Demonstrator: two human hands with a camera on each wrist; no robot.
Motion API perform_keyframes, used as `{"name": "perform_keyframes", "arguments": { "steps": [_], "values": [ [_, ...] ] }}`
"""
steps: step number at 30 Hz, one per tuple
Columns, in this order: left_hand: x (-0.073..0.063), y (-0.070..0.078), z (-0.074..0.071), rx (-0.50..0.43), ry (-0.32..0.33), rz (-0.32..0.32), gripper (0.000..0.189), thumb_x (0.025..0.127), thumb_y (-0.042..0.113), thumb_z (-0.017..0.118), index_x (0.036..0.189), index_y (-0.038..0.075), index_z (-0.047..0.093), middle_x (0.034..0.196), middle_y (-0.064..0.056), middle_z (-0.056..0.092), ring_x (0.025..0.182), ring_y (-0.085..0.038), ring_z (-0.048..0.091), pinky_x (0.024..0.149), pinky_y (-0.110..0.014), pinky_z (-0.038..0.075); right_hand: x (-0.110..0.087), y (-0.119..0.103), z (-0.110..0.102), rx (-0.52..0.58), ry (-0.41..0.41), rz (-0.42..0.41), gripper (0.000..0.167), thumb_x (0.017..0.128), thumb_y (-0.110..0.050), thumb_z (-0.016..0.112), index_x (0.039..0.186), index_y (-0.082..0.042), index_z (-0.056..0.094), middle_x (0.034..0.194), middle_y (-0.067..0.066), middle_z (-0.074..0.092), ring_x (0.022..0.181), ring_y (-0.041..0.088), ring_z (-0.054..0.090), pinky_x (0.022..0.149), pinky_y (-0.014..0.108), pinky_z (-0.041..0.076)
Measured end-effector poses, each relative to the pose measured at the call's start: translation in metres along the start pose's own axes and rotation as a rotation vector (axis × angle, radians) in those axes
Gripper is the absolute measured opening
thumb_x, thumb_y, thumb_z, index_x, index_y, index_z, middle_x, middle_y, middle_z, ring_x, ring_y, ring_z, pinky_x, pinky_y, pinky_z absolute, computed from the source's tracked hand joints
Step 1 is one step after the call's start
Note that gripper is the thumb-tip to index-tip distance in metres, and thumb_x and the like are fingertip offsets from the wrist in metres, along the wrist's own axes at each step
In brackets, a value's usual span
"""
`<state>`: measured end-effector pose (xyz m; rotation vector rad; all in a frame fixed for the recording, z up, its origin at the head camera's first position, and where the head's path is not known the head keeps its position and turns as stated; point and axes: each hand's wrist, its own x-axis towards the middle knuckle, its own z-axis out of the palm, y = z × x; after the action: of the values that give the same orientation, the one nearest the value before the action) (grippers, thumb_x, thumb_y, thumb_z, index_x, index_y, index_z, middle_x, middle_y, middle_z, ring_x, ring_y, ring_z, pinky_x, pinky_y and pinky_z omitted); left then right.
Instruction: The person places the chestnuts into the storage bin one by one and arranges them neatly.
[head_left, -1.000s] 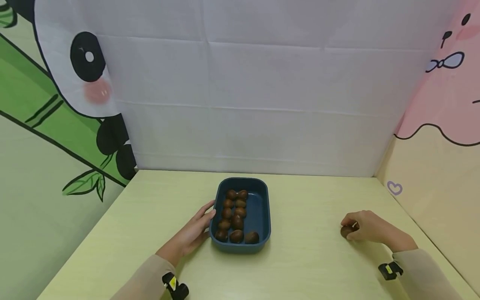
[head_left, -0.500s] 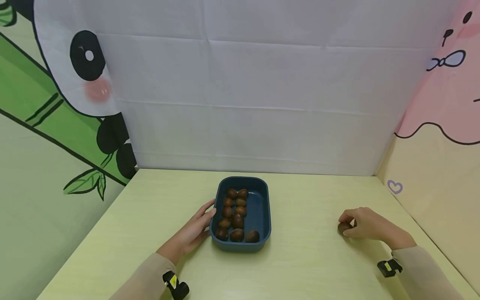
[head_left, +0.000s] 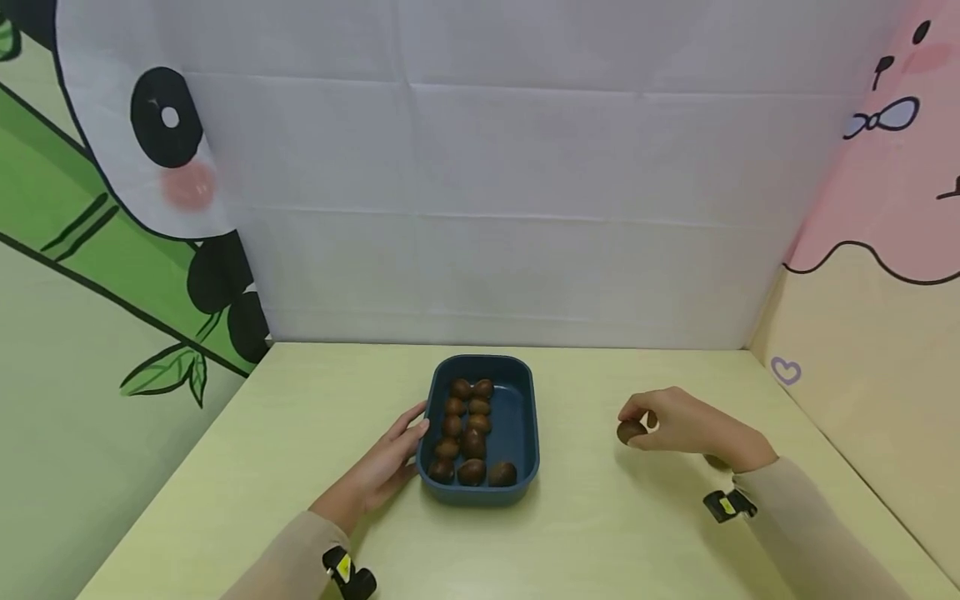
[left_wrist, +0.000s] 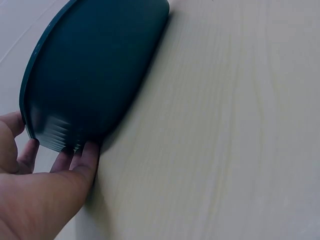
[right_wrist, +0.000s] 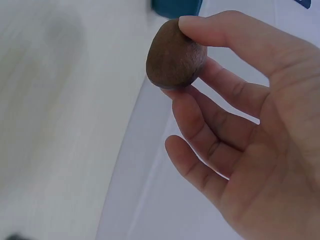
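Note:
A brown chestnut [right_wrist: 175, 57] is pinched between the thumb and fingers of my right hand [head_left: 678, 419], raised a little over the table right of the box. Another chestnut [head_left: 716, 461] lies on the table, partly hidden under the right wrist. My left hand [head_left: 384, 467] rests its fingertips against the left outer wall of a dark blue box [head_left: 480, 497]. Inside that box, brown chestnuts [head_left: 472, 444] fill two columns on the left, with one more chestnut [head_left: 502, 474] at the near right corner. In the left wrist view, the fingers [left_wrist: 90, 157] touch the box wall near its rim.
The pale yellow table [head_left: 577, 533] meets a white cloth [head_left: 525, 275] at the back. A cartoon-printed wall [head_left: 90, 417] stands on the left and a pink and cream one [head_left: 877, 333] on the right. Each wrist wears a small black device [head_left: 727, 505].
My right hand has lifted the chestnut from the table and moved it left toward the box, uncovering another chestnut beneath the wrist. The left hand and box stay in place.

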<state>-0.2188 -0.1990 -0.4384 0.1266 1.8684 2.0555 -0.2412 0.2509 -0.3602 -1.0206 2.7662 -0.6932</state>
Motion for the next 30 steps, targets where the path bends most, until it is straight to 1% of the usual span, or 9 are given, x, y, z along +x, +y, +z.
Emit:
{"name": "perform_keyframes", "arguments": {
  "steps": [4, 8, 9, 11, 15, 17, 20, 24, 30],
  "values": [
    [0.0, 0.0, -0.001, -0.01, -0.005, -0.001, 0.065, 0.107, 0.039, 0.048, 0.161, 0.024, 0.015, 0.155, -0.023, 0.035, 0.142, -0.034, 0.035, 0.114, -0.051, 0.028, 0.023, -0.018, 0.003, 0.054, -0.022, -0.042, 0.016, 0.089, -0.015, 0.075, 0.105, -0.013, 0.072, 0.095, -0.01, 0.068, 0.086, 0.01, 0.063, 0.08, 0.04, 0.054],
    [0.001, -0.002, -0.002, -0.017, -0.011, -0.005, 0.064, 0.107, 0.038, 0.047, 0.161, 0.024, 0.015, 0.154, -0.023, 0.036, 0.141, -0.034, 0.036, 0.113, -0.051, 0.029, 0.046, -0.038, 0.007, 0.087, -0.056, -0.063, 0.017, 0.09, -0.014, 0.073, 0.107, -0.016, 0.071, 0.096, -0.011, 0.068, 0.088, 0.01, 0.064, 0.082, 0.038, 0.054],
    [0.001, -0.002, -0.002, -0.019, -0.012, -0.005, 0.064, 0.107, 0.038, 0.047, 0.161, 0.024, 0.015, 0.154, -0.023, 0.036, 0.141, -0.034, 0.036, 0.113, -0.051, 0.029, 0.051, -0.044, 0.008, 0.095, -0.061, -0.077, 0.017, 0.09, -0.014, 0.073, 0.107, -0.015, 0.071, 0.097, -0.011, 0.068, 0.088, 0.011, 0.064, 0.083, 0.04, 0.054],
    [0.001, -0.002, -0.002, -0.021, -0.013, -0.003, 0.064, 0.107, 0.038, 0.047, 0.161, 0.024, 0.015, 0.154, -0.023, 0.037, 0.141, -0.034, 0.037, 0.113, -0.05, 0.029, 0.063, -0.054, 0.009, 0.104, -0.068, -0.11, 0.018, 0.09, -0.014, 0.072, 0.107, -0.015, 0.072, 0.097, -0.01, 0.069, 0.089, 0.011, 0.064, 0.083, 0.037, 0.053],
    [0.0, -0.001, -0.002, -0.02, -0.019, -0.001, 0.065, 0.107, 0.039, 0.048, 0.161, 0.024, 0.014, 0.154, -0.023, 0.037, 0.141, -0.033, 0.037, 0.113, -0.05, 0.029, 0.083, -0.071, 0.015, 0.11, -0.087, -0.173, 0.02, 0.09, -0.013, 0.072, 0.109, -0.013, 0.072, 0.1, -0.008, 0.069, 0.09, 0.012, 0.065, 0.083, 0.037, 0.054],
    [0.0, -0.001, -0.003, -0.016, -0.02, 0.0, 0.065, 0.107, 0.039, 0.047, 0.161, 0.024, 0.014, 0.154, -0.023, 0.037, 0.141, -0.033, 0.037, 0.113, -0.05, 0.029, 0.092, -0.075, 0.02, 0.098, -0.1, -0.188, 0.022, 0.09, -0.014, 0.073, 0.111, -0.012, 0.071, 0.103, -0.008, 0.069, 0.091, 0.011, 0.064, 0.083, 0.036, 0.054],
    [0.0, -0.002, -0.003, -0.014, -0.016, 0.0, 0.064, 0.107, 0.039, 0.047, 0.161, 0.025, 0.015, 0.153, -0.023, 0.038, 0.14, -0.033, 0.038, 0.113, -0.05, 0.03, 0.105, -0.08, 0.029, 0.082, -0.126, -0.182, 0.024, 0.09, -0.017, 0.074, 0.114, -0.013, 0.07, 0.103, -0.01, 0.067, 0.09, 0.007, 0.063, 0.082, 0.033, 0.054],
    [0.0, -0.003, -0.004, -0.015, -0.014, 0.001, 0.063, 0.108, 0.038, 0.046, 0.161, 0.025, 0.015, 0.154, -0.023, 0.038, 0.139, -0.033, 0.039, 0.113, -0.051, 0.029, 0.12, -0.082, 0.045, 0.078, -0.164, -0.187, 0.024, 0.091, -0.018, 0.075, 0.115, -0.014, 0.07, 0.101, -0.011, 0.067, 0.088, 0.002, 0.063, 0.079, 0.026, 0.053],
    [0.0, -0.003, -0.003, -0.017, -0.017, 0.0, 0.063, 0.108, 0.038, 0.046, 0.161, 0.025, 0.014, 0.154, -0.023, 0.036, 0.14, -0.033, 0.038, 0.113, -0.051, 0.029, 0.134, -0.082, 0.065, 0.025, -0.197, -0.207, 0.025, 0.089, -0.018, 0.078, 0.112, -0.011, 0.071, 0.095, -0.01, 0.068, 0.08, 0.001, 0.06, 0.073, 0.022, 0.051]
  ]
}}
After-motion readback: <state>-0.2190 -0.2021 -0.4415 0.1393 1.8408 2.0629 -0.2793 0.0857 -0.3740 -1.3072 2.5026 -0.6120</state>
